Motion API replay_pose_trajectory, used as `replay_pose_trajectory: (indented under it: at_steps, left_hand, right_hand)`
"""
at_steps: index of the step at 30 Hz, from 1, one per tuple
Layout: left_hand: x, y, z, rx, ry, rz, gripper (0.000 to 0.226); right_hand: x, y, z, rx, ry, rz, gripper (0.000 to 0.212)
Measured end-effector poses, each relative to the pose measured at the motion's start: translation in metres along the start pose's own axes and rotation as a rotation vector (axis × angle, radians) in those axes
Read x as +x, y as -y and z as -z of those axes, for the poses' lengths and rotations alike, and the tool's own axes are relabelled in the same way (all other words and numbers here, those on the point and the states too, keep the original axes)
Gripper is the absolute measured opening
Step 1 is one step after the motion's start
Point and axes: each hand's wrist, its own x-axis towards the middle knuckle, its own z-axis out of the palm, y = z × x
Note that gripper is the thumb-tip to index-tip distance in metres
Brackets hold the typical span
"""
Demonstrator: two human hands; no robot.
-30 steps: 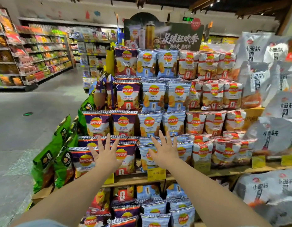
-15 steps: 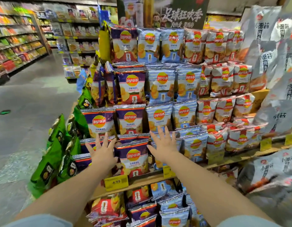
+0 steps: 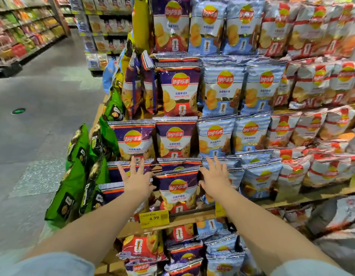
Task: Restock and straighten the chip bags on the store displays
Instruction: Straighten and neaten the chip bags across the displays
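- Hands first: the left hand [image 3: 137, 181] and the right hand [image 3: 216, 181] are both stretched out with fingers spread and straight, one on either side of a purple chip bag [image 3: 177, 191] at the front of the wooden shelf [image 3: 192, 217]. Neither has hold of anything; whether the fingertips touch the bags behind, I cannot tell.
- That purple bag stands upright, facing forward, just above the yellow price tag [image 3: 154, 218].
- Upper tiers look largely in order: purple bags [image 3: 179, 92], blue bags [image 3: 223, 92] and red bags [image 3: 316, 84] stand in fairly even rows by colour.
- Left corner looks unfinished to my eye: green bags [image 3: 77, 176] hang off the end at a slant, and a couple of purple bags [image 3: 140, 84] higher up are turned sideways.
- Low down, the bags under the shelf [image 3: 182, 253] lie heaped and crumpled, red among purple and blue.
- My reckoning: front-row straightening is under way, with the left end and bottom stock left to do.
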Motion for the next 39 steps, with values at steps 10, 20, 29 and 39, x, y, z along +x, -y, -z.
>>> replay_pose_trajectory:
  at_steps: [10, 20, 29, 39]
  left_hand:
    - [0.045, -0.007, 0.006, -0.104, 0.101, 0.055, 0.037]
    - [0.046, -0.013, 0.011, -0.042, 0.022, -0.048, 0.018]
    - [0.058, -0.008, 0.017, -0.098, -0.026, -0.113, 0.033]
    - [0.099, -0.038, 0.023, -0.205, 0.093, -0.048, 0.044]
  right_hand:
    - [0.062, -0.005, -0.011, 0.0, 0.008, 0.106, 0.036]
    - [0.071, -0.027, -0.016, -0.004, -0.014, 0.112, 0.017]
    - [0.083, -0.032, -0.006, 0.03, -0.059, 0.16, 0.03]
    - [0.119, -0.034, -0.013, 0.057, -0.01, 0.054, 0.033]
